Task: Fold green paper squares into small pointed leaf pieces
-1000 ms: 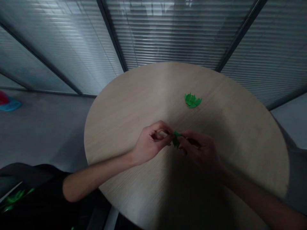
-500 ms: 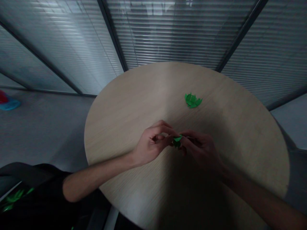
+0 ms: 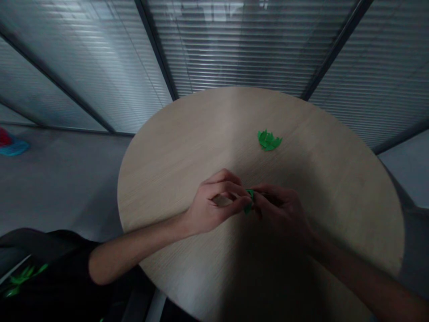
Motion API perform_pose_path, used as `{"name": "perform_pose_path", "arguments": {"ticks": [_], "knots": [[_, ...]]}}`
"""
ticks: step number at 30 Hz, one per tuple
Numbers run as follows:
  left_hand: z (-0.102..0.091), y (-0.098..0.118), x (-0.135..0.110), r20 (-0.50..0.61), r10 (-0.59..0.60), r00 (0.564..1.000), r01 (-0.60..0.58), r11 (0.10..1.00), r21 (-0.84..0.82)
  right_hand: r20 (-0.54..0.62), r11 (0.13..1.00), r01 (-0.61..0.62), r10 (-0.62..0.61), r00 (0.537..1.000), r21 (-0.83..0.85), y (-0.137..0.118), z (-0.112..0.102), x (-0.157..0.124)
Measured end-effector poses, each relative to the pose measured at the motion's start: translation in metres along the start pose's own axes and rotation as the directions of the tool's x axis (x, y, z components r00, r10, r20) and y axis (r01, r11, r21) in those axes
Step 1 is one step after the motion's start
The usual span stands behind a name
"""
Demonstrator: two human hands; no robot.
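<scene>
Less of the small green piece (image 3: pixel 250 201) shows than in the view 0.5 s ago: it has sunk further between the 2 hands, and only a narrow green edge and tip now stick out past the fingers. The left hand (image 3: pixel 214 203) has curled in around it and sits closer to the right hand, so the hold looks tighter and the piece is harder to read. Its fingers are bent, with a small gap in the curl, and their tips press on the piece from the left. The right hand (image 3: pixel 281 212) lies in shadow, half closed, and pinches the piece from the right; its exact finger placement is too dark to tell. Both hands hover over the middle of the round wooden table (image 3: pixel 187 134), towards its near side. Farther away, to the right of the hands and well apart from them, a cluster of leaf-shaped green pieces (image 3: pixel 269 141) lies flat on the tabletop. Slatted blinds (image 3: pixel 248 44) fill the far side, and a red and blue object (image 3: pixel 10 145) sits on the floor at far left.
</scene>
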State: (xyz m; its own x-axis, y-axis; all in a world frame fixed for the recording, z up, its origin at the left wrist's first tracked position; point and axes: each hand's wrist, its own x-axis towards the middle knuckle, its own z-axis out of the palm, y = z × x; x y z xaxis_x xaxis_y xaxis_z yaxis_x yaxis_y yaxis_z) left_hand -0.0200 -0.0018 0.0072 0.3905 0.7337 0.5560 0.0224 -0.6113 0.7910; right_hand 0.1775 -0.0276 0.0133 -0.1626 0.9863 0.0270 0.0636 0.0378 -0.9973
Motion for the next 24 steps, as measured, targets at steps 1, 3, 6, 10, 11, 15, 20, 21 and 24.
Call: {"name": "perform_pose_path", "arguments": {"ticks": [1,3,6,10,11,15,20,21,24], "knots": [[0.0003,-0.0001,0.0000,-0.003,-0.017,1.000,0.017,1.000,-0.014,0.001,1.000,-0.003,0.003,1.000,0.000,0.0005,-0.0001,-0.0002],[0.0012,-0.0001,-0.0001,0.002,-0.055,0.998,0.055,0.997,-0.056,0.005,1.000,-0.007,0.007,1.000,0.007,0.0018,-0.0005,-0.0006],[0.0032,0.0004,-0.0002,0.007,-0.164,0.986,0.163,0.975,-0.153,0.004,1.000,-0.011,0.011,1.000,0.026,0.0036,-0.0009,-0.0013],[0.0061,0.0012,0.0001,-0.003,-0.347,0.938,0.335,0.905,-0.262,0.013,0.999,-0.020,0.019,1.000,0.041,0.0040,-0.0007,-0.0015],[0.0066,0.0013,0.0002,-0.003,-0.378,0.926,0.363,0.892,-0.269,0.020,0.999,-0.018,0.017,1.000,0.045,0.0039,-0.0007,-0.0013],[0.0071,0.0003,0.0006,0.001,-0.476,0.879,0.460,0.849,-0.261,0.048,0.999,-0.013,0.011,0.999,0.044,0.0044,-0.0009,-0.0001],[0.0072,-0.0017,0.0011,-0.018,-0.528,0.849,0.507,0.823,-0.256,0.062,0.999,-0.010,0.007,0.998,0.048,0.0060,-0.0015,0.0015],[0.0073,-0.0020,0.0013,-0.021,-0.529,0.848,0.506,0.822,-0.260,0.062,0.999,-0.004,0.001,0.998,0.040,0.0060,-0.0018,0.0016],[0.0075,-0.0028,0.0018,-0.022,-0.532,0.846,0.507,0.817,-0.276,0.070,1.000,-0.004,0.003,0.998,0.002,0.0061,-0.0024,0.0015]]}}
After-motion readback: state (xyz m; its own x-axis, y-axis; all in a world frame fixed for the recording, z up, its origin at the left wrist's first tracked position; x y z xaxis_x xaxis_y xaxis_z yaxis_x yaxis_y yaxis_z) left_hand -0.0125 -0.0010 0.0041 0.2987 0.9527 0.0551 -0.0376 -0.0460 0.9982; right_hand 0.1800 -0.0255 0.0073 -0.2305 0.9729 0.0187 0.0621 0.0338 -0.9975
